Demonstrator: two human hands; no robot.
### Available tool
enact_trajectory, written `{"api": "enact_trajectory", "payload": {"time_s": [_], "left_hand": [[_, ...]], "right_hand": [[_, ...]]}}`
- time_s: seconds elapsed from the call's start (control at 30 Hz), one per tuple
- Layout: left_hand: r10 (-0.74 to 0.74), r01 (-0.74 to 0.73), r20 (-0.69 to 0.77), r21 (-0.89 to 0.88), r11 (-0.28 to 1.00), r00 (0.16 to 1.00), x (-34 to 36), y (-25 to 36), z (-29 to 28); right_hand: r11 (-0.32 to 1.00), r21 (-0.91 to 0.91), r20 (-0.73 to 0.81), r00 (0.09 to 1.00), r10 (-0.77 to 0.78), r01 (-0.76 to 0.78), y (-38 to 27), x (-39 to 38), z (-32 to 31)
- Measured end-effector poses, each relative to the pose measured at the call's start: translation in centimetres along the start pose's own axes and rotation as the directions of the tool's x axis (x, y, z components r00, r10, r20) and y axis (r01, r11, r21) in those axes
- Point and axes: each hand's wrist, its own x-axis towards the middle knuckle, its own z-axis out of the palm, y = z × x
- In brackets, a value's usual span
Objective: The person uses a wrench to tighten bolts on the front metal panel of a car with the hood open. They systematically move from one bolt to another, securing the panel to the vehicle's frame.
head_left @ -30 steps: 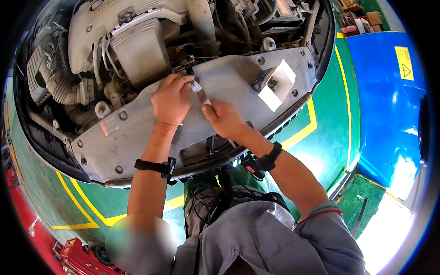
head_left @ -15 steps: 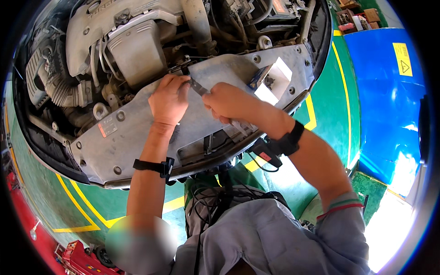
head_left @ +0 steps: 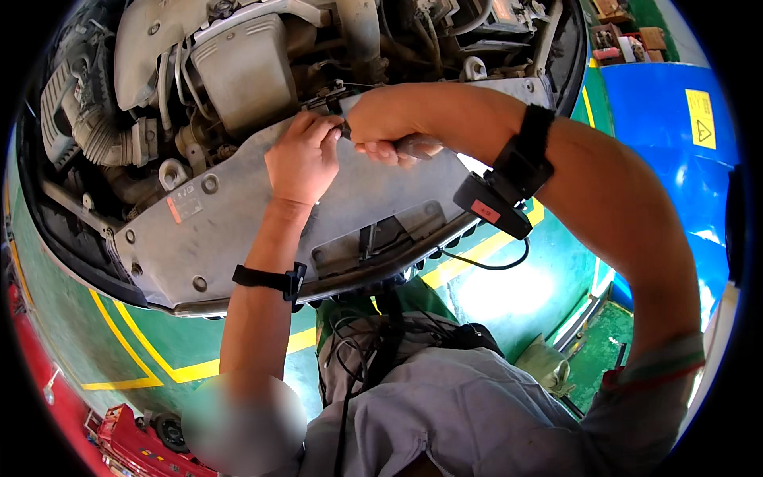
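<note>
At the top edge of the grey plastic front cover (head_left: pixel 238 238) in the car's engine bay, my left hand (head_left: pixel 302 157) has its fingers bent and pinched by a small metal fitting (head_left: pixel 326 106); what they grip is hidden. My right hand (head_left: pixel 385 131) reaches across just right of it, wrist bent over, fingers wrapped round a flat metal tool (head_left: pixel 417 147), whose far end is hidden near my left fingertips. My right forearm covers most of the small white box on the cover; only a pale edge shows.
The dirty engine (head_left: pixel 238 71) with hoses and pipes lies beyond the cover. A blue panel (head_left: pixel 691 207) stands at the right, small boxes (head_left: pixel 628 44) behind it. A red wheeled piece of equipment (head_left: pixel 135 445) is at lower left, on green floor (head_left: pixel 119 350) with yellow lines.
My right arm has swung up and right, elbow outward, turning the tool and now covering the white box. My left hand has shifted slightly up and right, still pinched at the same area.
</note>
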Motion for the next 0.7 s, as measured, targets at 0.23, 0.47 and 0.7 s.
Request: {"api": "enact_trajectory", "payload": {"time_s": [0.23,0.47,0.7], "left_hand": [[0.017,-0.018,-0.021,-0.084,0.996,1.0,0.1,-0.1,0.3],[-0.005,0.005,-0.005,-0.025,1.0,1.0,0.5,0.2,0.0],[-0.008,0.008,0.001,-0.094,0.996,1.0,0.2,0.2,0.1]], "right_hand": [[0.984,0.069,-0.049,0.986,-0.159,0.162,3.8,1.8,0.3],[0.99,0.123,-0.002,0.998,0.07,-0.069,0.2,2.0,-0.5],[0.911,0.139,-0.211,0.91,-0.356,0.388,8.1,2.7,1.6]]}}
